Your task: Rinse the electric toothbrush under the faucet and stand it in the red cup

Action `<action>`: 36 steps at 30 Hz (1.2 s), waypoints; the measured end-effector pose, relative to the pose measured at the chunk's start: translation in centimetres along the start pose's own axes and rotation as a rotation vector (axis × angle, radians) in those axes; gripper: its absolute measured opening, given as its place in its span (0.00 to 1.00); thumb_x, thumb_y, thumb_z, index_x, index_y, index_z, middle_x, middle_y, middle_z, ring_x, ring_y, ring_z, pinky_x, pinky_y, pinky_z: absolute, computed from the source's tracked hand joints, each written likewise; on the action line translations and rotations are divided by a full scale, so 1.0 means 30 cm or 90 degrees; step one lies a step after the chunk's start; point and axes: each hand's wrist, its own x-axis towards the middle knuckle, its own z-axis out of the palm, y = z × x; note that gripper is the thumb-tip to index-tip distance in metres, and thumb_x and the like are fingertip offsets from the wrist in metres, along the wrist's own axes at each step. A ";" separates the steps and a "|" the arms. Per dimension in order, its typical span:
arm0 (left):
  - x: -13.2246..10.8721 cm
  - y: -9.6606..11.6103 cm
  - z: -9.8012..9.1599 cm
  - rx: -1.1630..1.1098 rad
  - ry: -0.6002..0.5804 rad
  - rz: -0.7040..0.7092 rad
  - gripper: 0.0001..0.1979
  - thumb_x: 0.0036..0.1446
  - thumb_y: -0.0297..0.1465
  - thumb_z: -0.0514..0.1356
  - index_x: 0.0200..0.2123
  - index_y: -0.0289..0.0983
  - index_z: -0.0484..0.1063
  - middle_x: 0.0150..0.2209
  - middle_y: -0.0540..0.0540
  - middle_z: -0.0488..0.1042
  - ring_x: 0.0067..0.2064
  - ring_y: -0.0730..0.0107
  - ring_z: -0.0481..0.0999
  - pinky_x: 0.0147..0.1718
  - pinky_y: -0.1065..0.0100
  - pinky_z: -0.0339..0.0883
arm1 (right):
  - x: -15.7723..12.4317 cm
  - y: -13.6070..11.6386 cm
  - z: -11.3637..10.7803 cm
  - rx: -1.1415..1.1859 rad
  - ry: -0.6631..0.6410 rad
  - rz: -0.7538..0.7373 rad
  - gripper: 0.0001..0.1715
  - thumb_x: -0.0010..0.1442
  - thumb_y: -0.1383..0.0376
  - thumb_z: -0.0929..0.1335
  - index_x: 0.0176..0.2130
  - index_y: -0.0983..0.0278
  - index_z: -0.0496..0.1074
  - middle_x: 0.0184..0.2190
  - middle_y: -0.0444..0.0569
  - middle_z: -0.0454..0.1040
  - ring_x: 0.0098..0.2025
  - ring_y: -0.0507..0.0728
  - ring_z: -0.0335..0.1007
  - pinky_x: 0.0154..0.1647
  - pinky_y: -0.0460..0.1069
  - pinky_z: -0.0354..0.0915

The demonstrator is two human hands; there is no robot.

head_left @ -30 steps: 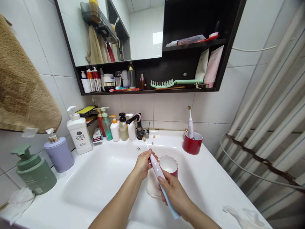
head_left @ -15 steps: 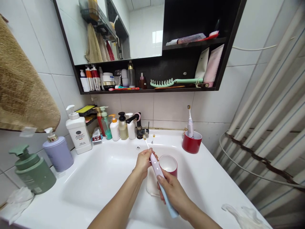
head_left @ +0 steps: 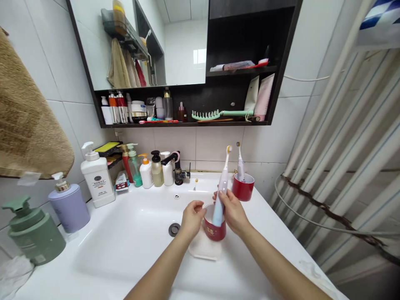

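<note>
In my right hand (head_left: 234, 210) is an electric toothbrush (head_left: 222, 183), white and lilac fading to pale blue, held nearly upright with its head up. Its lower end is over the mouth of a red cup (head_left: 215, 232) with a white inside and a gold mark. My left hand (head_left: 193, 217) is at the cup's left rim, fingers curled and closed on its side; the exact hold is partly hidden. Under the cup lies a flat whitish pad (head_left: 203, 250) in the white basin (head_left: 131, 241).
A second red cup (head_left: 243, 191) holds another electric toothbrush (head_left: 240, 166) on the back right rim. By the black faucet (head_left: 178, 168) lies a small brush head (head_left: 196, 184). Pump bottles (head_left: 98, 179) line the left and back. A dark cabinet (head_left: 228, 93) hangs above; pipes (head_left: 340, 137) run at the right.
The toothbrush has gone from slanting between both hands to upright in my right hand, over the cup. My left hand has left the toothbrush and moved to the cup's side. The view has shifted slightly.
</note>
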 end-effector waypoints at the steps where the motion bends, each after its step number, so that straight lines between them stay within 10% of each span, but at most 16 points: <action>1: -0.006 -0.013 0.010 0.094 -0.006 0.025 0.12 0.37 0.26 0.54 0.31 0.33 0.64 0.32 0.44 0.66 0.35 0.70 0.65 0.37 0.68 0.56 | 0.030 0.002 -0.009 -0.016 0.020 -0.015 0.14 0.46 0.56 0.60 0.31 0.63 0.59 0.26 0.44 0.64 0.28 0.49 0.61 0.28 0.44 0.59; 6: -0.035 -0.086 0.070 0.373 -0.026 0.104 0.17 0.32 0.24 0.57 0.32 0.36 0.66 0.50 0.42 0.54 0.50 0.62 0.52 0.43 0.67 0.50 | 0.095 0.063 -0.039 -0.140 0.034 -0.031 0.14 0.42 0.58 0.62 0.28 0.66 0.63 0.23 0.45 0.66 0.26 0.51 0.61 0.27 0.45 0.58; 14: 0.011 -0.105 0.075 0.407 -0.049 0.121 0.06 0.35 0.24 0.56 0.24 0.35 0.66 0.49 0.42 0.55 0.49 0.64 0.56 0.43 0.68 0.50 | 0.082 0.128 -0.068 -0.331 0.011 -0.038 0.16 0.44 0.57 0.60 0.21 0.67 0.67 0.18 0.45 0.68 0.23 0.52 0.62 0.21 0.45 0.56; 25: 0.285 0.074 0.158 0.477 -0.012 0.237 0.07 0.37 0.28 0.57 0.25 0.34 0.67 0.47 0.40 0.56 0.48 0.62 0.56 0.44 0.67 0.50 | 0.355 0.002 -0.083 -0.544 0.060 -0.064 0.13 0.52 0.62 0.58 0.35 0.68 0.64 0.32 0.46 0.67 0.32 0.50 0.63 0.32 0.49 0.61; 36: 0.427 0.032 0.247 0.515 0.024 0.270 0.08 0.45 0.26 0.48 0.25 0.35 0.67 0.43 0.42 0.61 0.42 0.68 0.61 0.40 0.69 0.54 | 0.403 0.041 -0.097 -0.601 0.167 -0.126 0.18 0.52 0.70 0.56 0.44 0.72 0.58 0.45 0.57 0.59 0.48 0.56 0.52 0.48 0.50 0.51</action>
